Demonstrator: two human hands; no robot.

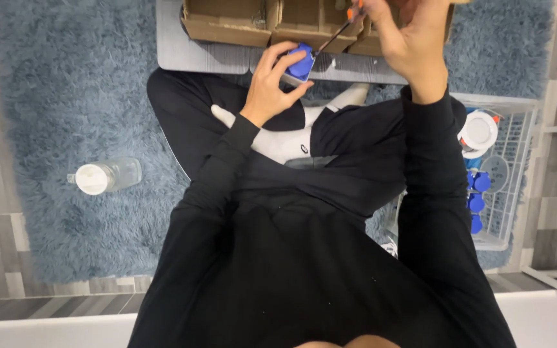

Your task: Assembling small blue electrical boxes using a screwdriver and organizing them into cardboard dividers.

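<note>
On the shaggy blue rug (53, 84) a person in black clothes sits cross-legged, a white sock (285, 145) showing at the centre of the lap. At twelve o'clock a low grey table (188, 55) carries open cardboard boxes (227, 19). At three o'clock a white wire basket (517, 167) holds more blue parts and a round white lamp-like fitting (478, 131); at nine o'clock a clear plastic bottle (104, 175) lies on its side, well apart from the work.

Up at twelve o'clock, just over the table edge, the left hand (272, 84) is curled tight round a small blue plastic fitting (301, 63), thumb and fingers clamped on it. The right hand (414, 38) is closed on a thin screwdriver (336, 35) with an orange handle, its tip touching the fitting's top.

It looks like a fastening or loosening step on the blue piece. Any next move would call for the driver kept in line with the screw and the fitting held steady.
</note>
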